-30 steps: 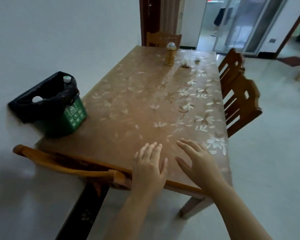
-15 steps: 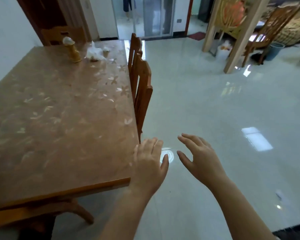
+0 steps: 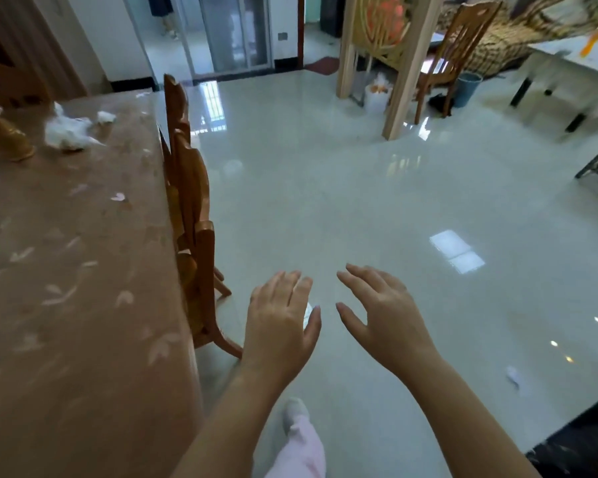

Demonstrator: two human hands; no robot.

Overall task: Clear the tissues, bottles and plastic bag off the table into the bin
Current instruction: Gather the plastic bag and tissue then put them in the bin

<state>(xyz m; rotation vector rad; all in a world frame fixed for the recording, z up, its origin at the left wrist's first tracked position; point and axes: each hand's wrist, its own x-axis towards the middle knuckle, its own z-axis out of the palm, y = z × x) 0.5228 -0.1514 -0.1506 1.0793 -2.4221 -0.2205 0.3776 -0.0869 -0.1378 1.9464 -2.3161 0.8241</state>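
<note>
The brown floral table point(image 3: 66, 270) fills the left of the view. At its far end lie crumpled white tissues point(image 3: 68, 132), with a smaller white scrap point(image 3: 106, 116) just behind them. A golden bottle point(image 3: 6, 138) stands left of the tissues, cut by the frame edge. My left hand point(image 3: 280, 326) and my right hand point(image 3: 382, 313) hover side by side over the floor to the right of the table, fingers spread, holding nothing. The bin is out of view.
Two wooden chairs point(image 3: 187, 215) are pushed in along the table's right side. The glossy tiled floor point(image 3: 359, 184) stretches to the right. A wooden post point(image 3: 406, 63), another chair point(image 3: 446, 60), a blue bucket point(image 3: 466, 88) and a white table point(image 3: 573, 67) stand far right.
The view has swung right, away from the table and the bin. Both hands have left the tabletop and now hang over the floor, still spread and empty.
</note>
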